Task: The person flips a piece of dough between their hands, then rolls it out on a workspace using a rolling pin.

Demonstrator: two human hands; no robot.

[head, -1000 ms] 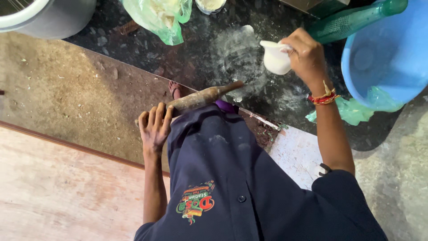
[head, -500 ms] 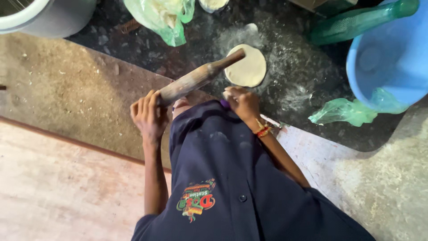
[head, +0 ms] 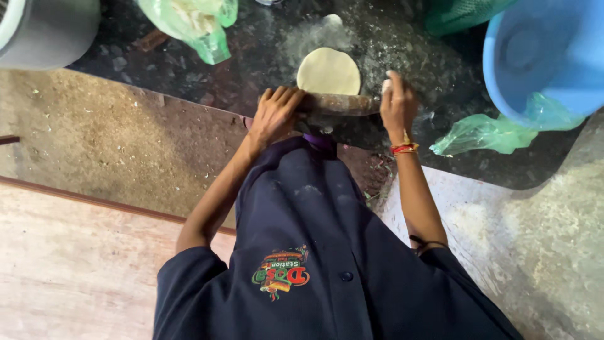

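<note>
A: Two things are partly hidden in the head view: the rolling pin (head: pixel 336 104), whose ends sit under the hands, and the near edge of the dough disc (head: pixel 328 70) behind it.

B: What is cut off?

A: The blue tub (head: pixel 553 56) at the right edge, the grey pot (head: pixel 44 31) at top left, and a green mesh bag (head: pixel 465 14) at the top. A green plastic bag (head: pixel 195 22) lies near the pot; another green bag (head: pixel 481 133) lies just below the tub.

B: And the hands?

A: The left hand (head: pixel 275 116) lies curled over the pin's left end. The right hand (head: pixel 396 104) presses on the right end, fingers extended. The disc lies flat on the dark floured counter (head: pixel 251 69).
</note>
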